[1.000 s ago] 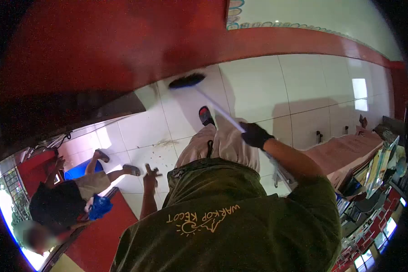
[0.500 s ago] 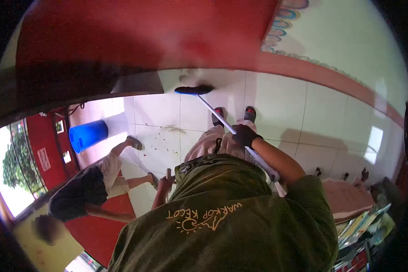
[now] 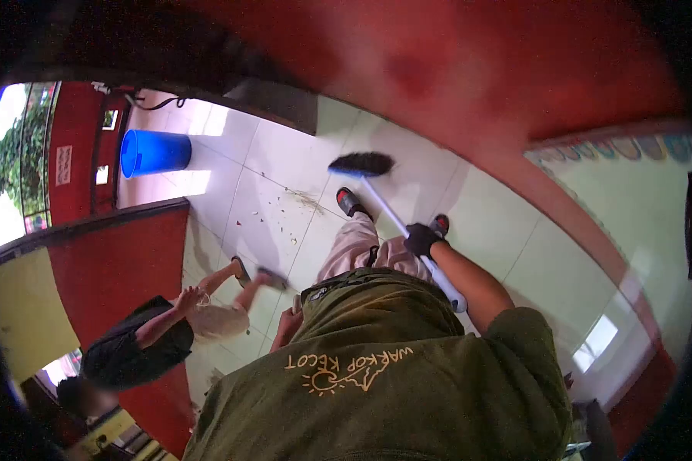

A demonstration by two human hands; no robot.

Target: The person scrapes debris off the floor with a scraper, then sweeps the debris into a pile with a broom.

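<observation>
My right hand (image 3: 421,240), in a dark glove, is closed around the long pale handle of a broom (image 3: 392,209). The broom's black bristle head (image 3: 364,164) touches the tiled floor just ahead of my feet, and the handle slants back past my right forearm. At my left side, my left hand (image 3: 290,321) is bare and closed around a light-coloured handle (image 3: 297,304). Only the handle's upper end shows; my shirt hides the rest. Bits of debris (image 3: 304,200) lie scattered on the floor, ahead and to my left.
A blue bucket (image 3: 156,152) stands at the far left by the doorway. Another person (image 3: 150,338) in a dark shirt walks at my left, beside a red and yellow wall (image 3: 100,284). A red wall (image 3: 469,84) runs along the front and right.
My view has turned, and my feet have stepped. The broom head has shifted right relative to my feet and the debris. The other person has moved and raised a hand.
</observation>
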